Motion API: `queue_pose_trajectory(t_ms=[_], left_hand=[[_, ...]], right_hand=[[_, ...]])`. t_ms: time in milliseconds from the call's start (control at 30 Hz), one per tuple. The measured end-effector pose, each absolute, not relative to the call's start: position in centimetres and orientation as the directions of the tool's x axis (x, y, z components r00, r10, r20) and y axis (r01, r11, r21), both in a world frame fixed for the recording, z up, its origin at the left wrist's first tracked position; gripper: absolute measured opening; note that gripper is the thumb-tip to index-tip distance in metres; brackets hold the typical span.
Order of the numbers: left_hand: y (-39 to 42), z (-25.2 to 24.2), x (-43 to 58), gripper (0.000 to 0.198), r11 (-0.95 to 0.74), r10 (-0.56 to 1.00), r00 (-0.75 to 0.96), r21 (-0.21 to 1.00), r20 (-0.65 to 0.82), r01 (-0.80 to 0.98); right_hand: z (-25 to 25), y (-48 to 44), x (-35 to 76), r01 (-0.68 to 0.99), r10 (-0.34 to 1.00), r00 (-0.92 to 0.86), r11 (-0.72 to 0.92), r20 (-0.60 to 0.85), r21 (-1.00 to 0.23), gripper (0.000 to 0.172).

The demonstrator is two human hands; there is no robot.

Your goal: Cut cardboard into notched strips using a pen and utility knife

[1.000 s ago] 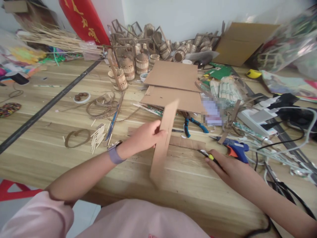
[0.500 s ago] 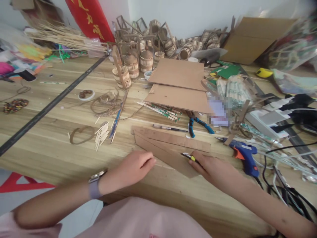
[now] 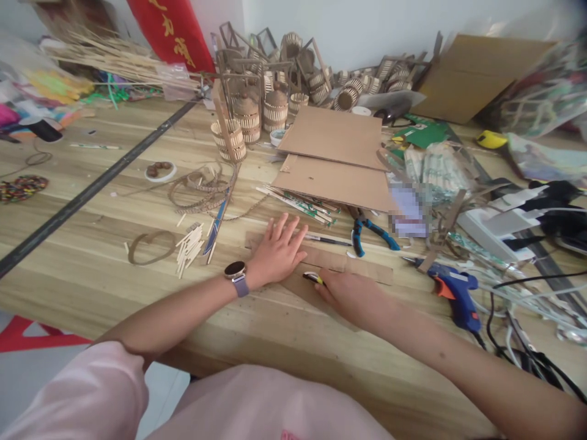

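Note:
My left hand (image 3: pixel 279 253) lies flat with its fingers spread over the left part of a brown cardboard piece (image 3: pixel 339 261) on the wooden table. In my right hand (image 3: pixel 346 293), closed around it, is a yellow and black utility knife (image 3: pixel 314 278). Its tip end is over the cardboard, close to my left thumb; whether the blade touches the board I cannot tell. A pen (image 3: pixel 328 239) rests just beyond the cardboard, partly covered by my left fingers. Blue and black pliers (image 3: pixel 373 233) lie to the right of the pen.
Larger cardboard sheets (image 3: pixel 337 137) lie ahead, with small slatted buckets (image 3: pixel 229 140) behind them at left. A blue glue gun (image 3: pixel 454 287) and its cables are at right. Short sticks (image 3: pixel 189 249), a blue strip (image 3: pixel 217 226) and a white dish (image 3: pixel 160 171) are at left.
My left hand has moved forward, opened out and come down flat on the cardboard. My right hand has shifted left with the utility knife, closer to the left hand.

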State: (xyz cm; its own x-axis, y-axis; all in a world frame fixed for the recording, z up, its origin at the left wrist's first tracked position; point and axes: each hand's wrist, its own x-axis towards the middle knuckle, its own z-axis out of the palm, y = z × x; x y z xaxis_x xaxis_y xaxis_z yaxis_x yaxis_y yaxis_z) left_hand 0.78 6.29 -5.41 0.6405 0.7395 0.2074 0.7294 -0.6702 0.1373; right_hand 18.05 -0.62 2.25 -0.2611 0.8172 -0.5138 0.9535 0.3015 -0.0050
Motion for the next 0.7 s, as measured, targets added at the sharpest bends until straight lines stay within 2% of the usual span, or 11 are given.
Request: queue_pose_trajectory(t_ms=[367, 700], left_hand=[[6.0, -4.9, 0.9, 0.059, -0.658, 0.751, 0.644, 0.081, 0.147, 0.749], [6.3, -5.2, 0.8, 0.060, -0.650, 0.758, 0.635, 0.095, 0.148, 0.754]], right_hand=[[1.1, -0.1, 17.6, 0.923, 0.795, -0.301, 0.382, -0.526, 0.050, 0.027], [1.6, -1.0, 18.5, 0.887, 0.790, -0.317, 0.442, -0.524, 0.130, 0.019]])
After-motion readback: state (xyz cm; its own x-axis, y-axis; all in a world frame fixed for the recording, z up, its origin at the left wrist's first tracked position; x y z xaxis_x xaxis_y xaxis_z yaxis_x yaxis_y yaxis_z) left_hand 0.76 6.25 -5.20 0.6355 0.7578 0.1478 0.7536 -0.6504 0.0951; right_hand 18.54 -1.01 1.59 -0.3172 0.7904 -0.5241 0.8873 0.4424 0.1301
